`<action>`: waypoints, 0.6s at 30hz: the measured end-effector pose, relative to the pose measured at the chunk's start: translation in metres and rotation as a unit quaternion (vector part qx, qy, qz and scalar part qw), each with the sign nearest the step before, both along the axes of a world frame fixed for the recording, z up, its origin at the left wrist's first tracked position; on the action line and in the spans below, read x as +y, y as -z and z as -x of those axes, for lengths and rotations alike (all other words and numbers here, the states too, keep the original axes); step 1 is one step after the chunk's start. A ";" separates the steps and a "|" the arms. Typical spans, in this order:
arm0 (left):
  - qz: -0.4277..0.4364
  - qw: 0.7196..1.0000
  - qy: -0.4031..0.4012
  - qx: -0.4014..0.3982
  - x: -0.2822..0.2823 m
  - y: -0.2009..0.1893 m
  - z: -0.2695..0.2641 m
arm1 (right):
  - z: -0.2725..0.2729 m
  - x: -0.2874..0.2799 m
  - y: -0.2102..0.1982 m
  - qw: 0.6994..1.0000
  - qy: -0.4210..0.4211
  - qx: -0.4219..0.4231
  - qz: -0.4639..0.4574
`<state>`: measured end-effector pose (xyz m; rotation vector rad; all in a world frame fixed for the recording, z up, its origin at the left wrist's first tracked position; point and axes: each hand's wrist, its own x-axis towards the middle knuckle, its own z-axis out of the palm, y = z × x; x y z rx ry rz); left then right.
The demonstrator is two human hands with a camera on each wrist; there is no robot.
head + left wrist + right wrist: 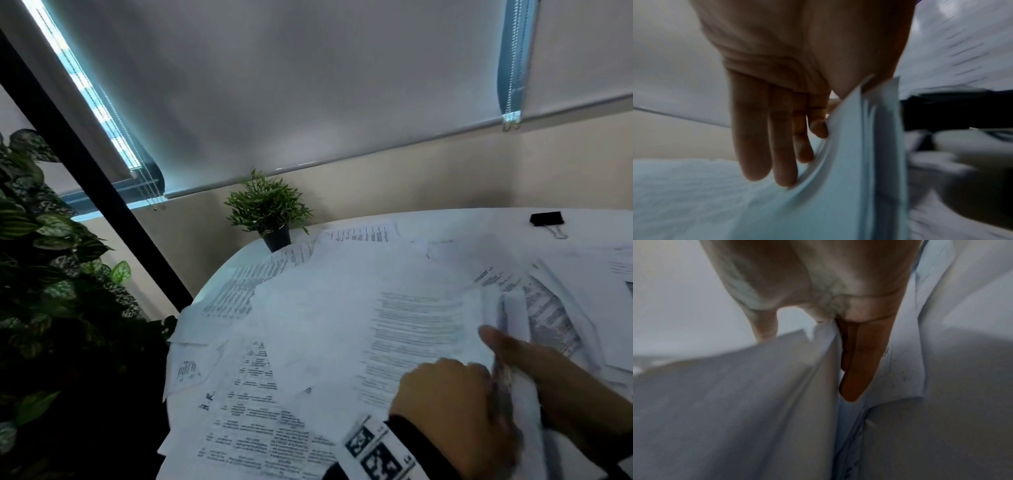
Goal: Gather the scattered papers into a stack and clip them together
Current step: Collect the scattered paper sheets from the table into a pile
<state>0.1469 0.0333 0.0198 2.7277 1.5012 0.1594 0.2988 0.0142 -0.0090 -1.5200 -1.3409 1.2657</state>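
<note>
Printed white papers (308, 325) lie scattered and overlapping across a round white table (462, 219). At the lower right my two hands hold a bundle of sheets (513, 308) on edge between them. My left hand (479, 373) grips the bundle's left side; in the left wrist view its fingers (785, 162) lie along the curved sheets (859, 162) and the thumb is hidden. My right hand (507, 349) pinches the bundle from the right, thumb stretched along the top; in its wrist view one finger (855, 369) lies in a fold of paper (756, 402). A black binder clip (547, 219) rests at the far right.
A small potted plant (270, 212) stands at the table's far left edge, touching some sheets. A big leafy plant (51, 257) and a slanted black post (85, 164) stand left of the table. A wall with lowered blinds runs behind.
</note>
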 end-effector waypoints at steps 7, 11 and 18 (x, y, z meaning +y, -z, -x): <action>0.136 0.972 0.060 -0.184 -0.005 0.010 0.010 | -0.010 -0.005 0.016 0.988 0.102 0.048 -0.104; 0.114 0.918 -0.126 -0.359 0.049 0.003 0.050 | -0.018 -0.003 -0.002 0.971 0.187 0.042 -0.145; 0.233 0.764 -0.009 -0.601 0.071 -0.022 0.059 | -0.030 -0.013 -0.039 0.946 0.141 0.108 -0.271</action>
